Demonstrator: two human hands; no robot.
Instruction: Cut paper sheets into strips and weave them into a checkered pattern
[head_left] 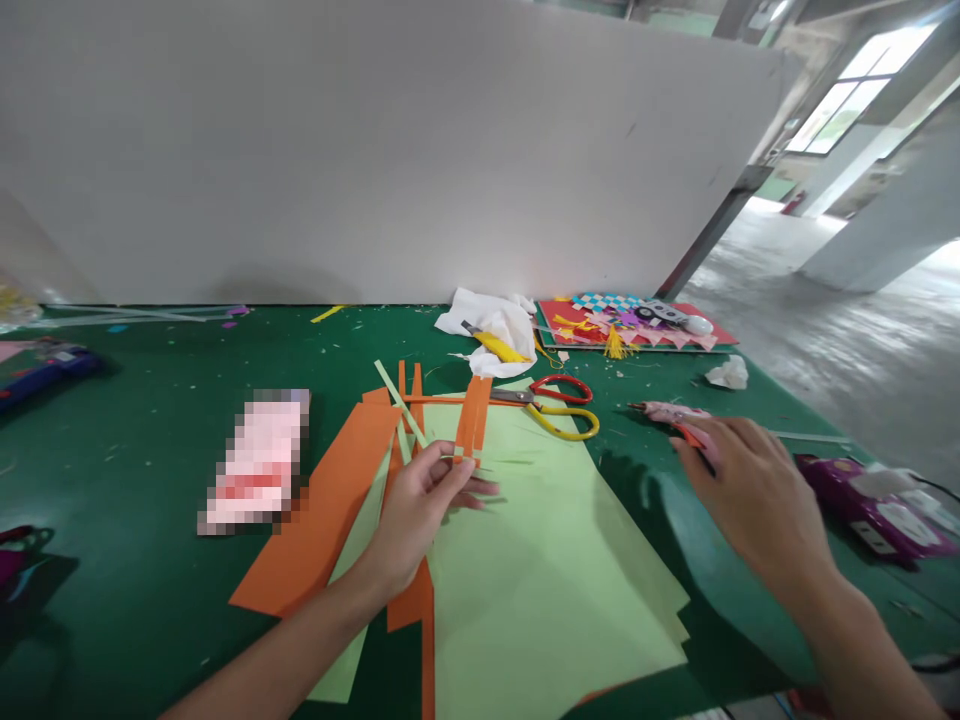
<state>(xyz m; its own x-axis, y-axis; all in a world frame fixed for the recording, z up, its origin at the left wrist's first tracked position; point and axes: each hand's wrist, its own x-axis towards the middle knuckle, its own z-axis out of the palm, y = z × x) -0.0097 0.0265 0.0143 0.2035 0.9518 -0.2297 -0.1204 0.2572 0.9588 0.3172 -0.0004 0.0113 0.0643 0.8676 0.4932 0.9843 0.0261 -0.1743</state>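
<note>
Some orange paper strips (471, 420) tight in left fingers (453, 484), right fingers (739, 436) over pink glue gun (666, 411), grip unclear

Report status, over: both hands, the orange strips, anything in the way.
Left hand pinching orange strips. Right hand at glue gun, grip unclear. Scissors lie partly on green paper, perhaps in the way.

No legible text, numbers or brands. Pale patches (872, 538) on purple box (855, 500), surface's (150, 420) right side: unreadable.

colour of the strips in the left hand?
Strips: orange, with pale green at the lower end. Head view.
</note>
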